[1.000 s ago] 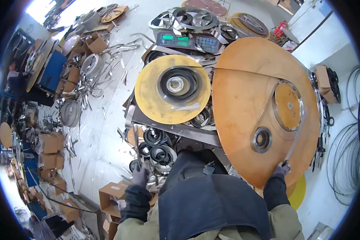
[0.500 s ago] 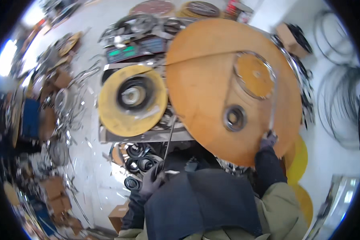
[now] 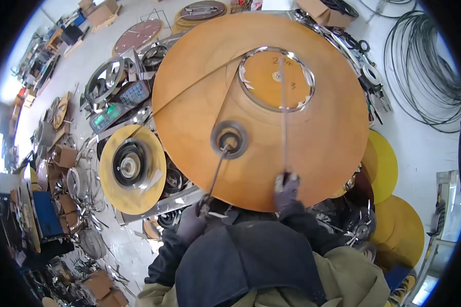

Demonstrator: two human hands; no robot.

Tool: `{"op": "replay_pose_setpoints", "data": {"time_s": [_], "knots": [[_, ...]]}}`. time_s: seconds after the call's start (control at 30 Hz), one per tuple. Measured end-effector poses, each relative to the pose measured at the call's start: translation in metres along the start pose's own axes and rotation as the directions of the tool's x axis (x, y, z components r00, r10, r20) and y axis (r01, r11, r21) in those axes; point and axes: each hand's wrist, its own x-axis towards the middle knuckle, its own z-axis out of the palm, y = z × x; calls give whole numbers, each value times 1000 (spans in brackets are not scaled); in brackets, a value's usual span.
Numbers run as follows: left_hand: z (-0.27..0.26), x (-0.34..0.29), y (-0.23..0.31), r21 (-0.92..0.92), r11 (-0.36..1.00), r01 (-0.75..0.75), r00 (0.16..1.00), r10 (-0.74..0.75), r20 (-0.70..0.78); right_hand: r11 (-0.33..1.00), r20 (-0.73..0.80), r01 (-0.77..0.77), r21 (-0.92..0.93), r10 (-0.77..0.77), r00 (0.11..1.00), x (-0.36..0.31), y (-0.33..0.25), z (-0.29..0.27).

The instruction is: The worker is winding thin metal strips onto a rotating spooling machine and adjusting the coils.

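My gloved left hand (image 3: 192, 223) is closed around a thin dark metal rod (image 3: 217, 176). The rod's far end reaches the middle of a small grey roll (image 3: 215, 134) on a large orange disc (image 3: 322, 148). At the disc's near edge my gloved right hand (image 3: 287, 192) is closed on a narrow metal strip (image 3: 284, 130). The strip runs up across a shiny metal ring (image 3: 311, 92) that surrounds a smaller orange disc (image 3: 264, 84). Another band (image 3: 197, 84) stretches from the ring toward the disc's left edge. Blur softens the strip.
A yellow disc (image 3: 107, 171) carrying a dark coil stands on the left, near a device with a green display (image 3: 105, 118). Wire coils (image 3: 420, 66) lie at the far right. Yellow discs (image 3: 384, 169) lean beside the table; metal scraps (image 3: 95, 204) litter the left floor.
The view has turned, so the large disc appears further left. My left hand's rod has gone from beside the disc's left edge to the small roll's centre. My right hand still grips the strip.
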Motion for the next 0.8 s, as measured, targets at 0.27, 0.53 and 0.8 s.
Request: {"op": "replay_pose_setpoints", "data": {"time_s": [0.27,0.53,0.8], "knots": [[-59,-5,-5,-167,946,276,961,-273,45,993,-79,11,120,-2,997,53,6,-17],[-76,9,-13,-293,918,268,960,-280,-1,915,83,-274,-295,310,947,12,37,-74],[-74,22,-16,-288,922,258,966,-249,67,904,325,44,424,-198,925,8,-65,7]]}}
